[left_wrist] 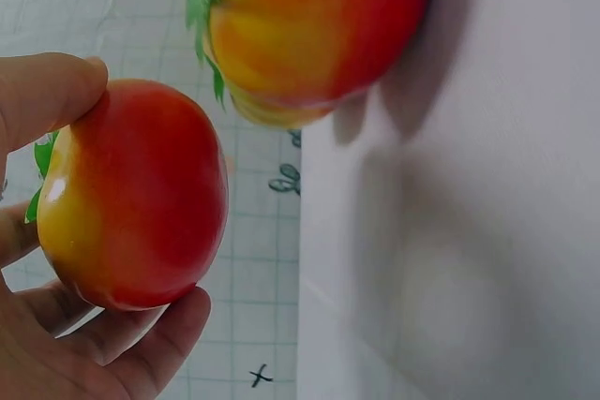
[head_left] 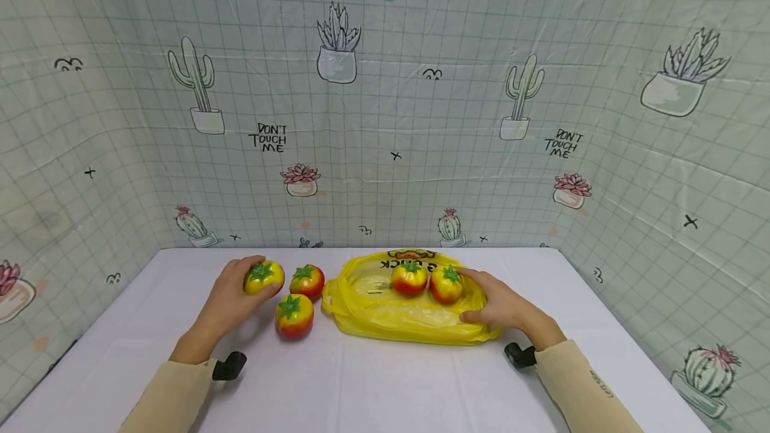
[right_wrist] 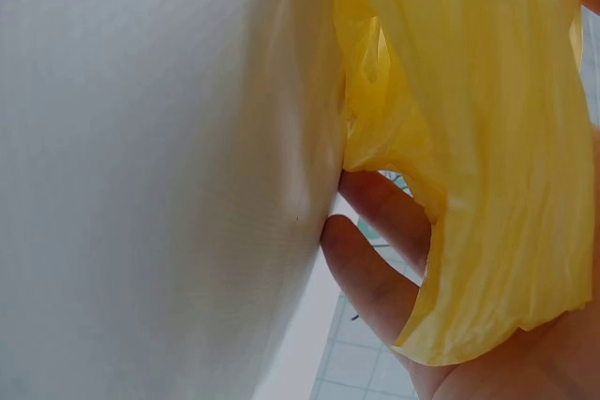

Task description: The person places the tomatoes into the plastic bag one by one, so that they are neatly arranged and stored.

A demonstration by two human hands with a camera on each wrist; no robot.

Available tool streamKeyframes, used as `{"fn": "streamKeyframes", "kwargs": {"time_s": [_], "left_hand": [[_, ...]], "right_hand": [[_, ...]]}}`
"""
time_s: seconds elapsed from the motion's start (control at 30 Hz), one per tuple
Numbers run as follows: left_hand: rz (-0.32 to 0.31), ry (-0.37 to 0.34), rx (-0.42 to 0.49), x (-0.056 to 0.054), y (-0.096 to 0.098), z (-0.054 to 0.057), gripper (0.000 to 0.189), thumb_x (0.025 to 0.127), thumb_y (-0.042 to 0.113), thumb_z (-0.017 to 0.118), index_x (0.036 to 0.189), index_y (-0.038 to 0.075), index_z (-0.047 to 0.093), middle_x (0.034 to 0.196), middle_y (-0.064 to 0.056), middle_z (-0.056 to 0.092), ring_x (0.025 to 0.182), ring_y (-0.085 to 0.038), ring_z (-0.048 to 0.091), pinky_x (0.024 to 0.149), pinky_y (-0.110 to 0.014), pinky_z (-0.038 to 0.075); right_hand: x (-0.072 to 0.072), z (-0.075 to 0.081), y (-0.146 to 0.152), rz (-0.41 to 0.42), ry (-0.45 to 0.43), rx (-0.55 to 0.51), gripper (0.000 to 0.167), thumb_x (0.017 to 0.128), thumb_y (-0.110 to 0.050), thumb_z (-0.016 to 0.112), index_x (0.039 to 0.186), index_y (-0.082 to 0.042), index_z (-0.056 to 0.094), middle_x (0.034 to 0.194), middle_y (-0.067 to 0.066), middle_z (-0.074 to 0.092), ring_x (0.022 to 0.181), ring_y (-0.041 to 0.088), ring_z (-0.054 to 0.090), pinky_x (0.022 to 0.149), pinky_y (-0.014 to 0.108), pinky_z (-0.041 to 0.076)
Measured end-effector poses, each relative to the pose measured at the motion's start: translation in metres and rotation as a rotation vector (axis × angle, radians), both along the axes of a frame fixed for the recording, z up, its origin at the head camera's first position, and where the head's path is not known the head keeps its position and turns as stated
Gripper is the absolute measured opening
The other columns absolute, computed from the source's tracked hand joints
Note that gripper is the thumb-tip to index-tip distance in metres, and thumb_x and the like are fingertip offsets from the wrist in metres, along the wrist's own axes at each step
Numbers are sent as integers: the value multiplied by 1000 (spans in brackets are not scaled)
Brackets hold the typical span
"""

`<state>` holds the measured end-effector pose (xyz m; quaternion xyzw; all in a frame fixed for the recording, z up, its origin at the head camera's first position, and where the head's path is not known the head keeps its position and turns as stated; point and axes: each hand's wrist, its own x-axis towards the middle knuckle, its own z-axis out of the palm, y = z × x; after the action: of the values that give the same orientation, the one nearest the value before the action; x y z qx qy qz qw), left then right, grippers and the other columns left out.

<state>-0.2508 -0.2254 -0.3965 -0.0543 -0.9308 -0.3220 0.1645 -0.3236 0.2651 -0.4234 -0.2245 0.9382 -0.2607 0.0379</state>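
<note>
Yellow bag (head_left: 397, 325) holds two tomatoes (head_left: 409, 282).

- held tomato (head_left: 265, 280): red-yellow, green-leaved, raised in the left hand's (head_left: 231, 294) grip
- far tomato (head_left: 307, 284) and near tomato (head_left: 295, 322): alike, leaves up, just right of it
- yellow bag (head_left: 397, 323): crumpled plastic, spread farther right, touched by the right hand (head_left: 498, 300)
- left bag tomato (head_left: 409, 282) and right bag tomato (head_left: 445, 288): side by side, leaves up

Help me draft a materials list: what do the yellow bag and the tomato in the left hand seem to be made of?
Yellow bag: probably thin plastic film with a slight sheen; it creases into soft folds.

Tomato: smooth and glossy, with a bright highlight. Its shiny skin and green top suggest painted plastic or foam, but real fruit isn't ruled out.
</note>
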Motion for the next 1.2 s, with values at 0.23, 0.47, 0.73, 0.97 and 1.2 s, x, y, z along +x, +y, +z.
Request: {"fn": "streamKeyframes", "kwargs": {"time_s": [0.23,0.47,0.73,0.97,1.2], "left_hand": [[-10,19,-11,3,6,3,64,87,36,68,136,3,44,125,-22,46,109,-37,47,95,-56,42],[-10,26,-11,7,9,3,63,88,35,68,136,3,44,127,-22,45,109,-37,47,94,-56,43],[-21,53,-20,7,14,7,61,87,30,70,136,3,45,127,-22,44,109,-37,47,94,-56,43],[-24,60,-31,9,21,11,59,86,26,70,136,5,45,125,-20,45,107,-35,48,92,-54,46],[-56,87,-41,12,29,16,58,85,24,71,134,5,47,124,-18,45,106,-33,49,90,-52,48]], "right_hand": [[-1,-1,-1,3,0,4,86,74,-38,78,147,-18,36,145,15,39,132,38,35,104,62,27],[-1,1,-2,7,1,10,85,74,-37,78,146,-18,37,145,16,39,132,39,35,104,63,27],[-1,1,-1,-7,-14,10,87,74,-39,78,147,-19,36,145,15,38,132,39,35,103,63,28],[-1,-2,0,-14,-11,4,86,73,-39,78,146,-19,36,145,15,39,132,38,36,104,63,28],[-2,-3,0,-8,3,3,86,74,-40,78,146,-20,36,145,15,39,132,38,36,103,63,28]]}}
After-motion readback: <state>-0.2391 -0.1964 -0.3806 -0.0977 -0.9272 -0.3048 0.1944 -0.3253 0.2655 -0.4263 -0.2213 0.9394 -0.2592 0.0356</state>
